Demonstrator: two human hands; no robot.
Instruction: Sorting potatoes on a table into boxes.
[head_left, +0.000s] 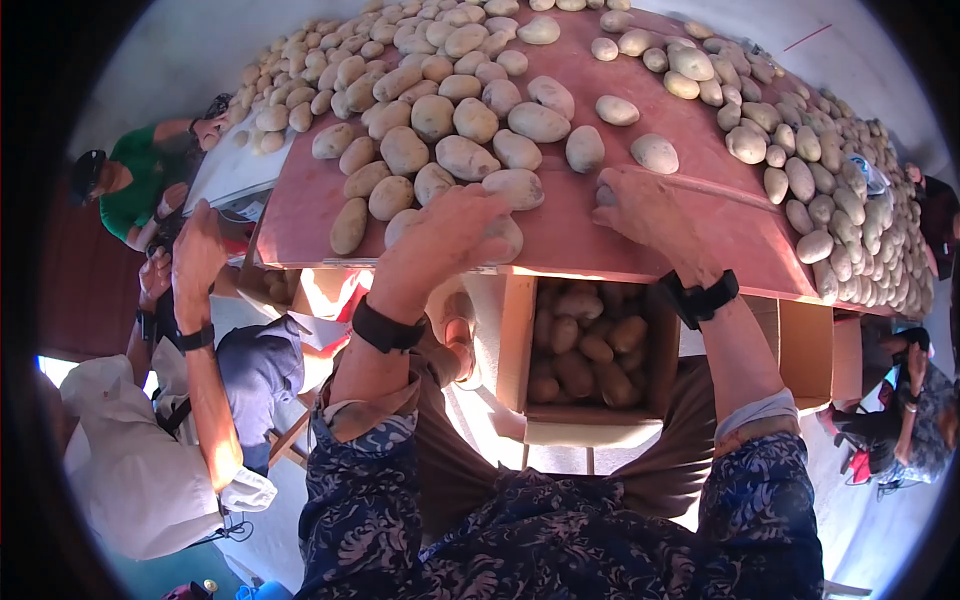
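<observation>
A large heap of potatoes (465, 157) covers the left and middle of a red table. My left hand (446, 240) reaches over the heap's near edge, its fingers around a potato (504, 238) close to the table's front edge. My right hand (649, 214) is on the table to the right, curled over a small potato (606, 196) that shows partly beside the fingertips; the palm side is hidden. Beyond the right hand lie single potatoes (655, 154). Below the table edge, an open cardboard box (516, 337) holds potatoes (592, 349).
A second heap of potatoes (847, 202) spreads over the table's right side, with a crumpled plastic piece (866, 174) on it. Another cardboard box (806, 349) stands lower right. Co-workers are on the left, one in a green shirt (135, 184) and one in a pale shirt (127, 457), and others at far right.
</observation>
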